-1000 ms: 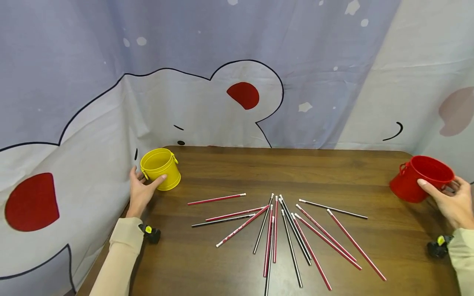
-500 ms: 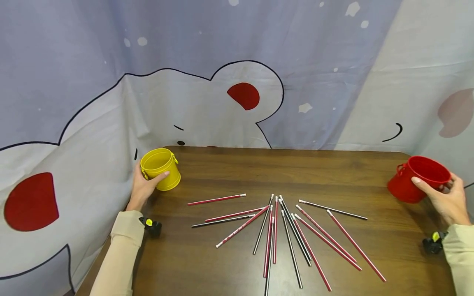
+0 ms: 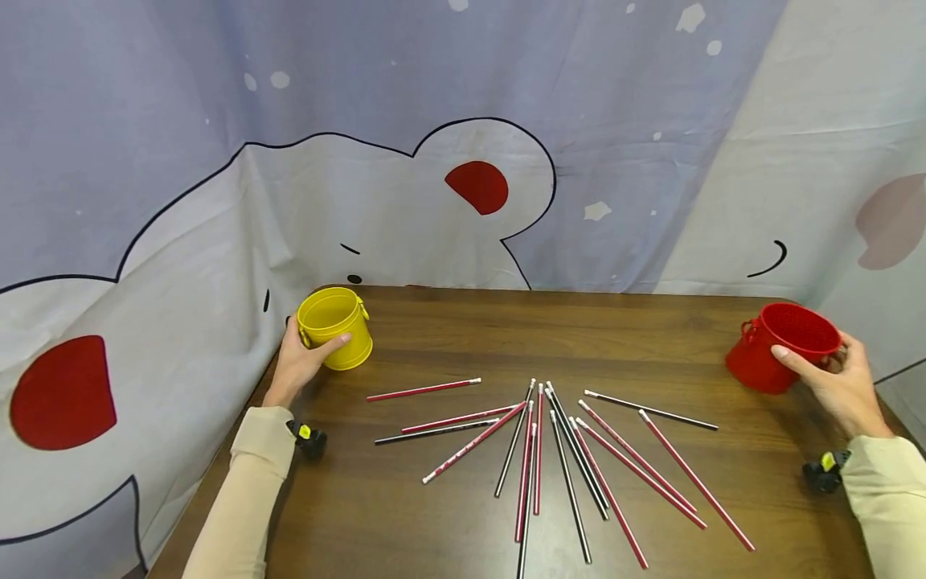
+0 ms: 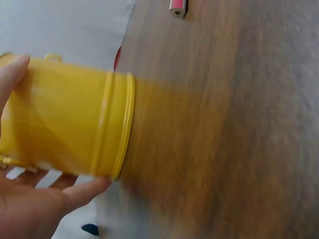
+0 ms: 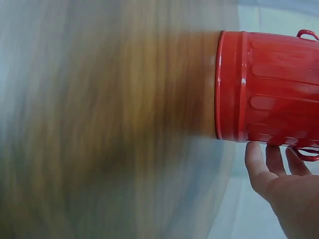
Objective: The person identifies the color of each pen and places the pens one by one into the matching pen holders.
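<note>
My left hand (image 3: 300, 362) grips a small yellow bucket (image 3: 350, 347) from its left side, thumb across the front and the other fingers behind. In the left wrist view the yellow bucket (image 4: 65, 119) has its base rim towards the wooden table. On the far right my right hand (image 3: 842, 382) holds a red bucket (image 3: 760, 358) the same way, thumb on the near wall. The right wrist view shows fingertips against the side of the red bucket (image 5: 279, 89). Both buckets stand mouth up, and no contents show inside. Whether their bases touch the table I cannot tell.
Several pencils, red ones (image 3: 698, 481) and dark ones (image 3: 571, 486), lie fanned out on the brown table (image 3: 405, 523) between the hands. A cloth backdrop (image 3: 637, 161) with a cartoon print hangs along the back and left edges.
The yellow bucket has moved right with my left hand, mostly in the last half second. My right hand has carried the red bucket left. The pencils have stayed in place.
</note>
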The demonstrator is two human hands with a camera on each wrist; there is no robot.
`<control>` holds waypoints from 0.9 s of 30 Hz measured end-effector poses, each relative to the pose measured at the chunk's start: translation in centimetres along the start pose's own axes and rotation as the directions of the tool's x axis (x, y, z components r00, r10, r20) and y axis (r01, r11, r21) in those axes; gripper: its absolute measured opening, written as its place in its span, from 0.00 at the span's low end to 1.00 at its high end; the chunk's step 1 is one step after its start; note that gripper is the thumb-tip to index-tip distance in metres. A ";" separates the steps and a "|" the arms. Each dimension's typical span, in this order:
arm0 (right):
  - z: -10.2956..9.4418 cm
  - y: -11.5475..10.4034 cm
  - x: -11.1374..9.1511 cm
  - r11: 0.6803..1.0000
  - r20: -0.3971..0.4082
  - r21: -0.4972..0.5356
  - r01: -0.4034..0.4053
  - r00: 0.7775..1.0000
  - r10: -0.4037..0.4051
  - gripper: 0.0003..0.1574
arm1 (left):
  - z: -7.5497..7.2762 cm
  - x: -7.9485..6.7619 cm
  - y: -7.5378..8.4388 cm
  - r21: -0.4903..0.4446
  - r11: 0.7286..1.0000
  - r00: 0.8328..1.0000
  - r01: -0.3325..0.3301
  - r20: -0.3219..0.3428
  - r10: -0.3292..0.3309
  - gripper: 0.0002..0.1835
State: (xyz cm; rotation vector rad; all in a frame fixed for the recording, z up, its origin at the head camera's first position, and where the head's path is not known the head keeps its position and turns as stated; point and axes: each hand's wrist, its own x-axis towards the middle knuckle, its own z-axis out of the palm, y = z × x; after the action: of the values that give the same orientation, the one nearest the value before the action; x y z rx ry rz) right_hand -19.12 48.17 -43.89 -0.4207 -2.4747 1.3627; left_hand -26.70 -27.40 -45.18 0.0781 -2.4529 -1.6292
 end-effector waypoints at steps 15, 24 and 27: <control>4.6 -3.9 -0.1 0.991 0.182 -0.035 0.126 0.976 -0.118 0.50 | 3.7 -0.1 4.7 -0.006 1.000 0.962 -0.008 0.273 0.009 0.49; 8.6 -4.6 0.6 0.978 0.248 0.135 0.161 0.950 -0.191 0.46 | 8.4 1.6 3.8 -0.050 0.997 0.943 -0.063 0.324 0.076 0.51; 9.7 -4.9 0.8 0.970 0.273 0.174 0.172 0.938 -0.215 0.47 | 9.6 1.4 4.8 -0.092 0.993 0.931 -0.069 0.352 0.097 0.50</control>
State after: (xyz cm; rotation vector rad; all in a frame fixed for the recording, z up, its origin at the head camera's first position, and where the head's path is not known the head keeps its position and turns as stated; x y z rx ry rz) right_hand -24.11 38.55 -44.62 0.0635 -2.5323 1.6065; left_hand -29.61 -17.02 -44.16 -0.3598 -2.5967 -1.8360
